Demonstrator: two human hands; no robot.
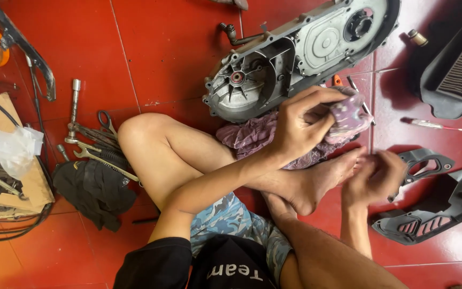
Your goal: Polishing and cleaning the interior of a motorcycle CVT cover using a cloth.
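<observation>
Right hand [372, 179], fingers curled together, rests beside the bare foot [316, 184] and just near the black plastic cover [434, 206]. Beyond the foot, left hand [300, 126] is clamped on a purple rag [343, 115], before the grey engine cover [295, 53] on the red floor [172, 48].

You see glossy red floor tiles [172, 48], a dull grey cast-metal engine cover [295, 53], soft purple patterned cloth [252, 134] and matt black plastic covers [445, 206].
</observation>
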